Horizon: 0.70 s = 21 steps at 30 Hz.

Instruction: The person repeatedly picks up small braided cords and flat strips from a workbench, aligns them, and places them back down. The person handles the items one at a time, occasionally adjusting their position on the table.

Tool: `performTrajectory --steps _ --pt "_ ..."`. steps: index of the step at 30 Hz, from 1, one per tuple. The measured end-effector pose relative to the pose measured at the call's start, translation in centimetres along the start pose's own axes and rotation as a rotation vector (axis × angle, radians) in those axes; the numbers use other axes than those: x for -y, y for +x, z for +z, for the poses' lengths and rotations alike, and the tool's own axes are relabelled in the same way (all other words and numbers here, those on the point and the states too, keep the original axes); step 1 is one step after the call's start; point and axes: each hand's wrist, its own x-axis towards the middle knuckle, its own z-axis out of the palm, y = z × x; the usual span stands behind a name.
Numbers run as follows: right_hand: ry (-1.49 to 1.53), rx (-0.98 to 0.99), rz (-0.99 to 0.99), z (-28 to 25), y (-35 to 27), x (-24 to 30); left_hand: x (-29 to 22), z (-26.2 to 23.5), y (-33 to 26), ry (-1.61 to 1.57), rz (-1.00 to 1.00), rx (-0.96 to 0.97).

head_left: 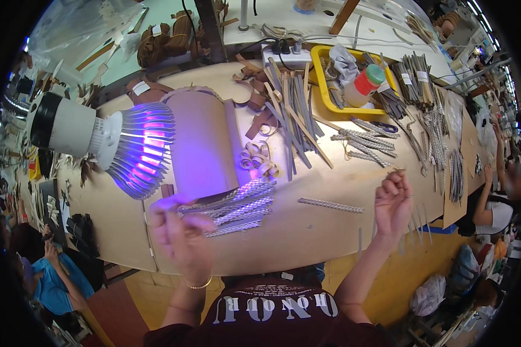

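My left hand (182,234) is at the near end of a pile of grey-and-white braided strips (246,208), under the violet light. Its thumb stands apart from its slightly blurred fingers, and nothing shows between them. My right hand (393,202) is raised over the table's right part, fingers curled together; a small tan bit shows at the fingertips, too small to name. Between the hands lies a single braided strip (331,205). Beyond the right hand rests a bundle of braided strips (367,141), beside dark-handled scissors (384,126).
A large finned lamp (139,150) shines on a brown roll (205,139) at the left. Curled tan strips (259,159) and flat grey strips (298,110) lie mid-table. A yellow tray (324,92) holds a green-capped bottle (364,84). Several thin grey strips (419,222) hang at the table's front edge.
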Motion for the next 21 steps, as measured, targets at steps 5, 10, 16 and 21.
performTrajectory --steps 5,10,16,21 --pt "-0.264 -0.171 -0.421 1.9 1.7 -3.0 -0.8 -2.3 -0.8 0.095 0.224 -0.220" --pt "-1.511 0.983 -0.711 7.4 0.5 -12.5 -0.5 -2.3 -2.5 0.336 0.489 0.185" --pt "-1.450 0.574 -0.626 7.0 -2.4 -13.5 2.1 -2.2 -3.8 0.370 0.767 0.541" --pt "-1.207 0.351 -0.506 3.7 -3.4 -10.7 5.3 -1.5 -4.4 0.437 0.711 0.867"
